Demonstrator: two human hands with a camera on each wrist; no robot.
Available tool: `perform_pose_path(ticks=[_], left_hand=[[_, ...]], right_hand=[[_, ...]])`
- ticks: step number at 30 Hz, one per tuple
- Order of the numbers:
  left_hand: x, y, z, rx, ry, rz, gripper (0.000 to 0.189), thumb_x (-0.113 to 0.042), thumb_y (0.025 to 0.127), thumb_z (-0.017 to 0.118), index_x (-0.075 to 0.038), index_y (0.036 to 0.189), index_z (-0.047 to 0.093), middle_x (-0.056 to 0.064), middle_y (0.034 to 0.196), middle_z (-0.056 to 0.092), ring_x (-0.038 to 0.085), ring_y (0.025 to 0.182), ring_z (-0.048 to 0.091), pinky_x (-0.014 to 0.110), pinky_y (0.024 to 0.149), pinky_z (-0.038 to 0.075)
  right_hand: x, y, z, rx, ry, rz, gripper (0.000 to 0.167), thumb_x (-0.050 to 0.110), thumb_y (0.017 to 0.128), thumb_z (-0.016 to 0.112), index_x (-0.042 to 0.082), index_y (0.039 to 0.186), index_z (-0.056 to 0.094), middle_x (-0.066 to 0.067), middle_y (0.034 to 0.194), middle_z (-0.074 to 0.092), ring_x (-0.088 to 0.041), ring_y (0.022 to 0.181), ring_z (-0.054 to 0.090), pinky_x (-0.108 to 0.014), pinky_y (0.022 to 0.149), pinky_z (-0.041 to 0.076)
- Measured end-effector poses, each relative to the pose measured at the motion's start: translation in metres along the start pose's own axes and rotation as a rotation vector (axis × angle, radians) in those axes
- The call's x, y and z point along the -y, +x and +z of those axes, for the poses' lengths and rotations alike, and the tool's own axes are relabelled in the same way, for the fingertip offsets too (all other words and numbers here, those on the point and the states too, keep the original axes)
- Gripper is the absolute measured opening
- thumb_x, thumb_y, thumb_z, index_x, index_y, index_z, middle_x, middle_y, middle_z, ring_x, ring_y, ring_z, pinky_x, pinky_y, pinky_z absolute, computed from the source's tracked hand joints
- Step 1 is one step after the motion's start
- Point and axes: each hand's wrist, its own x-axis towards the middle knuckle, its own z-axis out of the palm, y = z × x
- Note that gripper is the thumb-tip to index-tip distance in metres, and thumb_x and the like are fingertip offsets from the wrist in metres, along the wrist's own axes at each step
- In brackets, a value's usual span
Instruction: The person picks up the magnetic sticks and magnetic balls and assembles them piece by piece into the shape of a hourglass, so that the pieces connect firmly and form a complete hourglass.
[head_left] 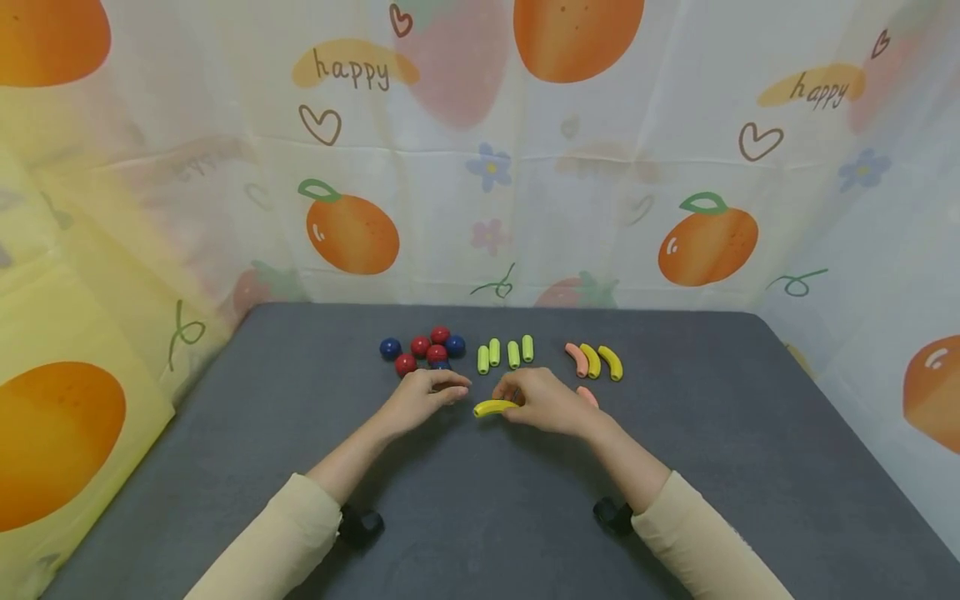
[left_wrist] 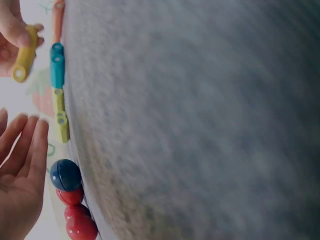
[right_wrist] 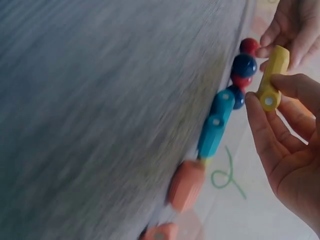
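My right hand [head_left: 543, 400] pinches a yellow curved rod [head_left: 492, 407] between thumb and fingers, raised above the table in the right wrist view. The rod has a pale round dot at its end. To its left, my left hand [head_left: 427, 396] holds nothing; its fingers are stretched out in the left wrist view. Just beyond that hand lie several red balls [head_left: 406, 363] and blue balls [head_left: 390, 348]. Several light green rods [head_left: 528, 348] stand beyond the gap between the hands. Teal rods [right_wrist: 216, 132] show in the wrist views, hidden behind my right hand in the head view.
At the right lie two more yellow curved rods [head_left: 611, 363] beside a salmon curved rod [head_left: 576, 359]. Another salmon piece [head_left: 588, 397] shows partly behind my right hand. A printed fruit curtain [head_left: 570, 208] hangs behind the dark grey table [head_left: 480, 517].
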Motion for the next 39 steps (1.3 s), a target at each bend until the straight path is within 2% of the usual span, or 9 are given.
perform_pose_path(ticks=[2, 5, 9, 14, 21, 26, 31, 34, 39], left_hand=[[-0.001, -0.001, 0.000, 0.056, -0.022, -0.024, 0.029, -0.026, 0.095, 0.065, -0.006, 0.116, 0.072, 0.009, 0.108, 0.076, 0.016, 0.091, 0.070, 0.027, 0.078, 0.056], [-0.002, -0.001, 0.000, 0.104, -0.028, -0.018, 0.028, -0.026, 0.092, 0.070, -0.007, 0.112, 0.074, 0.008, 0.105, 0.077, 0.011, 0.086, 0.067, 0.025, 0.074, 0.054], [-0.001, 0.000, 0.002, 0.124, -0.040, -0.016, 0.025, -0.025, 0.088, 0.075, -0.009, 0.107, 0.076, 0.008, 0.100, 0.077, 0.006, 0.081, 0.065, 0.024, 0.071, 0.053], [0.004, -0.001, 0.000, 0.136, -0.040, -0.018, 0.021, -0.018, 0.085, 0.077, -0.006, 0.102, 0.076, 0.009, 0.095, 0.077, 0.005, 0.076, 0.064, 0.022, 0.066, 0.053], [0.008, -0.005, -0.002, 0.190, -0.001, -0.050, 0.030, -0.010, 0.081, 0.078, -0.003, 0.109, 0.070, 0.011, 0.089, 0.075, 0.008, 0.075, 0.066, 0.022, 0.066, 0.053], [0.008, -0.010, -0.004, 0.182, 0.047, -0.074, 0.040, -0.010, 0.081, 0.076, -0.007, 0.120, 0.066, 0.008, 0.084, 0.071, 0.009, 0.068, 0.062, 0.024, 0.062, 0.050], [0.008, -0.015, -0.005, 0.152, 0.034, -0.143, 0.036, -0.010, 0.085, 0.072, -0.006, 0.120, 0.064, 0.008, 0.081, 0.066, 0.011, 0.064, 0.061, 0.025, 0.061, 0.053], [0.008, -0.017, -0.004, 0.119, -0.008, -0.192, 0.030, -0.011, 0.087, 0.070, -0.006, 0.116, 0.065, 0.009, 0.080, 0.065, 0.012, 0.063, 0.064, 0.027, 0.061, 0.058], [0.011, -0.018, -0.002, 0.061, -0.037, -0.227, 0.019, -0.012, 0.087, 0.071, -0.001, 0.103, 0.070, 0.010, 0.082, 0.069, 0.010, 0.064, 0.066, 0.027, 0.062, 0.060]], right_hand=[[0.005, 0.005, 0.003, 0.008, 0.014, -0.009, 0.014, 0.010, 0.088, 0.071, 0.013, 0.103, 0.072, -0.001, 0.093, 0.073, -0.007, 0.078, 0.065, -0.020, 0.069, 0.053], [0.010, 0.011, 0.006, 0.015, 0.031, -0.022, 0.014, 0.011, 0.089, 0.071, 0.013, 0.102, 0.069, 0.000, 0.094, 0.073, -0.007, 0.080, 0.065, -0.019, 0.071, 0.053], [0.014, 0.017, 0.012, 0.006, 0.057, -0.052, 0.017, 0.009, 0.089, 0.072, 0.011, 0.103, 0.063, -0.003, 0.096, 0.071, -0.010, 0.086, 0.066, -0.019, 0.075, 0.054], [0.018, 0.022, 0.018, -0.003, 0.067, -0.071, 0.021, 0.007, 0.087, 0.074, 0.009, 0.101, 0.058, -0.005, 0.095, 0.070, -0.013, 0.087, 0.068, -0.019, 0.075, 0.054], [0.020, 0.030, 0.019, 0.026, 0.113, -0.077, 0.029, 0.007, 0.083, 0.078, 0.009, 0.105, 0.059, -0.006, 0.100, 0.069, -0.016, 0.090, 0.067, -0.021, 0.076, 0.055], [0.013, 0.034, 0.016, 0.032, 0.239, -0.010, 0.029, 0.023, 0.087, 0.077, 0.013, 0.110, 0.063, -0.003, 0.103, 0.069, -0.013, 0.092, 0.067, -0.024, 0.078, 0.056], [0.007, 0.039, 0.014, -0.011, 0.348, 0.058, 0.022, 0.034, 0.096, 0.064, 0.016, 0.110, 0.065, -0.005, 0.104, 0.068, -0.027, 0.092, 0.068, -0.038, 0.081, 0.057], [0.007, 0.043, 0.015, -0.051, 0.358, 0.082, 0.020, 0.031, 0.098, 0.061, 0.015, 0.108, 0.065, -0.008, 0.104, 0.068, -0.031, 0.092, 0.068, -0.036, 0.078, 0.057], [0.010, 0.056, 0.017, -0.117, 0.305, 0.110, 0.018, 0.023, 0.097, 0.063, 0.011, 0.110, 0.065, -0.008, 0.109, 0.068, -0.027, 0.094, 0.070, -0.027, 0.074, 0.056]])
